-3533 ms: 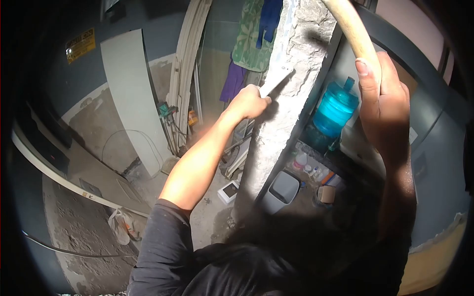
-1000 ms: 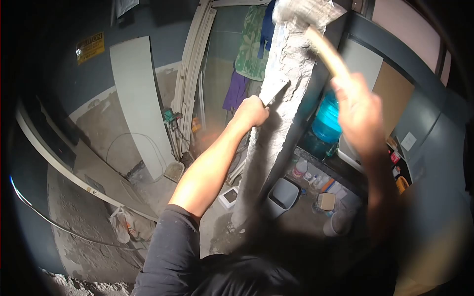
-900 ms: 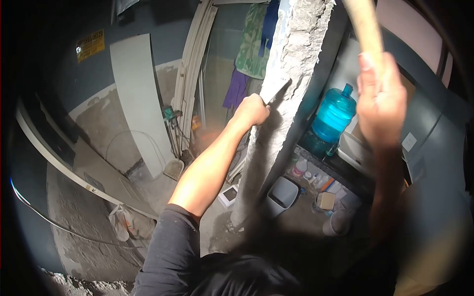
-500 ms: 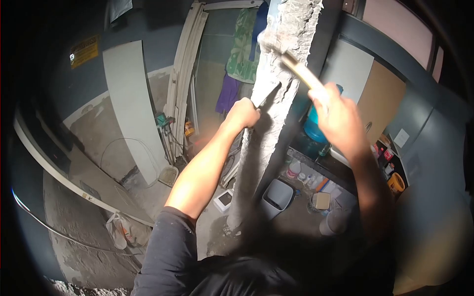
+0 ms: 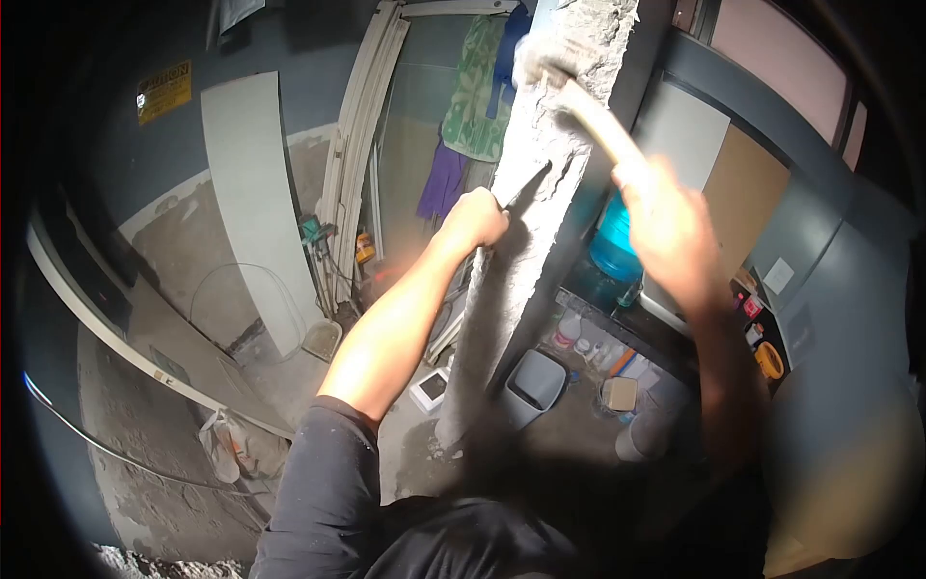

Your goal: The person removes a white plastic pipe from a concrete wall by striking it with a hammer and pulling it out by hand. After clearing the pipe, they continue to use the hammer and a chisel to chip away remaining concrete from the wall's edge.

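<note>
My left hand (image 5: 479,218) is closed in a fist against the left edge of a rough, chipped concrete column (image 5: 516,261). From it a slim chisel (image 5: 526,185) points up toward the column's face, partly lost in its own dark shadow. My right hand (image 5: 672,232) grips the pale handle of a hammer (image 5: 603,125). The hammer's head, smeared by motion, is in front of the upper column, above my left fist. Bright light falls on the column's upper part.
A grey bin (image 5: 536,379) stands right of the column's foot, and a white box (image 5: 431,390) lies to its left. Behind my right arm is a blue water jug (image 5: 614,241). A pale panel (image 5: 253,212) leans on the left wall; clothes (image 5: 477,92) hang behind the column.
The hammer and my right hand have shifted slightly, with the hammer's head a little higher and its handle steeper. My left fist stays in place at the column. The view has tilted slightly.
</note>
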`<state>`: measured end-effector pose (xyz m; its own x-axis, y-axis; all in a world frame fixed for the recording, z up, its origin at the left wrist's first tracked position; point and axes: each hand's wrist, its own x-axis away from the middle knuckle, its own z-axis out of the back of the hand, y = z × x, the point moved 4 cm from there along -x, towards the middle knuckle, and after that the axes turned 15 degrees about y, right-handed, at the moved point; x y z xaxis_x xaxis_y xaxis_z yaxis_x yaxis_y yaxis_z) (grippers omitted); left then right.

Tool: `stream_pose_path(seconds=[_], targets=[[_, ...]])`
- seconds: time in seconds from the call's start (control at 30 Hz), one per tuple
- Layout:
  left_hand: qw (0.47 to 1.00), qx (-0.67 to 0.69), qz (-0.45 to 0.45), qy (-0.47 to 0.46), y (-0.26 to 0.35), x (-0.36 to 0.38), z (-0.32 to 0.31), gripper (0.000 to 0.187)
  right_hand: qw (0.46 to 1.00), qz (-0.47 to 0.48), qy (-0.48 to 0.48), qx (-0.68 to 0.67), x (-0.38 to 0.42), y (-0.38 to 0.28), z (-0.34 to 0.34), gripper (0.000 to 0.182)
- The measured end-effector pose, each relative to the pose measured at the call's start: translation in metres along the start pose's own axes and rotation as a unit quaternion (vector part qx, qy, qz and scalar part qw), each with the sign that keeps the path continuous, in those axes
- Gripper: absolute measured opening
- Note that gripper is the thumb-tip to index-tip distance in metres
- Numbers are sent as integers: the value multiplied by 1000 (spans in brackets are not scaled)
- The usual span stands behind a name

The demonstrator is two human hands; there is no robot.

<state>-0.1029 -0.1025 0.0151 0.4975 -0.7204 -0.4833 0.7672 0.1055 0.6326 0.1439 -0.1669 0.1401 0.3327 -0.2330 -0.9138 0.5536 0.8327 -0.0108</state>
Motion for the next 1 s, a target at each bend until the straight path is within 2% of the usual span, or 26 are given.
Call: stream_pose_path(seconds=[0.03,0.1,0.17,0.23,0.3,0.33,0.37,0.43,0.5,0.57,0.63,0.7,0.73,0.77,0.8,0.83,0.87,0.9,0.93,0.97,1.0], targets=[[1000,-1,-2,4,0,-3,1,36,996,5,63,-60,-10,-10,12,22],[1000,3,-3,9,-4,-3,-5,35,983,47,165,-68,-27,-26,31,22],[1000,3,1,9,-4,-2,-4,35,967,30,227,-116,-35,-32,38,27],[1000,4,4,7,-5,-3,-6,35,969,6,213,-126,-31,-29,30,26],[1000,15,13,10,-5,-3,-5,35,987,26,152,-46,-4,-16,0,25],[1000,15,12,11,-7,-6,-8,35,999,-2,21,34,8,6,-25,25],[1000,-10,-12,-3,-12,-9,-17,34,987,-30,-110,112,21,28,-45,26],[998,-38,-46,-12,-14,-6,-19,33,982,-26,-138,125,34,38,-50,27],[1000,-16,-14,-8,-22,0,-17,33,976,-7,-169,141,29,35,-50,28],[1000,-1,-9,6,-28,-1,-22,35,996,-34,-61,51,25,25,-37,26],[1000,11,6,-21,-25,7,-17,39,997,-69,2,28,20,12,-16,20],[986,148,-49,61,-32,15,-3,37,994,-25,87,55,30,26,8,15],[960,222,-91,144,-41,21,9,29,992,-7,100,75,41,38,25,15],[940,289,-45,176,-57,28,17,23,989,9,110,98,58,51,47,16],[918,330,-7,221,-78,33,19,29,984,-111,75,116,78,63,71,19],[925,292,6,243,-104,38,18,31,964,-225,40,133,107,80,97,23],[910,354,15,214,-107,57,26,27,922,29,159,351,172,140,110,31],[906,380,34,180,-127,69,18,23,952,-108,132,256,199,142,133,30],[907,371,48,195,-132,81,14,20,950,-227,120,179,217,139,140,30],[894,405,97,168,-144,92,3,22,935,-309,120,128,235,142,139,29],[903,384,108,160,-153,99,-8,23,918,-367,122,86,247,147,131,29]])
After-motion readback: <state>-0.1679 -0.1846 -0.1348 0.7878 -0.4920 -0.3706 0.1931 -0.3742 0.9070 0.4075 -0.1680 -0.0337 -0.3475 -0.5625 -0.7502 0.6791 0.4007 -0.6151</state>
